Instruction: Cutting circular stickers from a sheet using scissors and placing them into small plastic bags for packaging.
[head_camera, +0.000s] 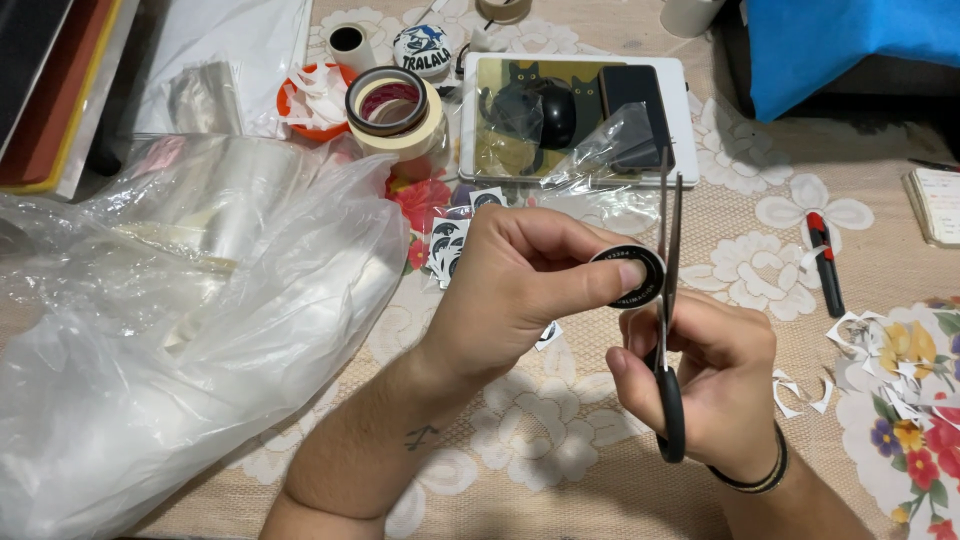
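While left hand pinches round sticker, right hand grips scissors at sticker's right edge; blades nearly closed.

Round sticker and scissors, held above the surface.

The round sticker is a small disc with a black outer ring and a white centre, standing nearly upright with its face toward the camera, pinched at its left edge. The scissors have slim metal blades and black handles; they point up and away, blades almost closed, lying just against the sticker's right edge, with the handles low near the wrist.
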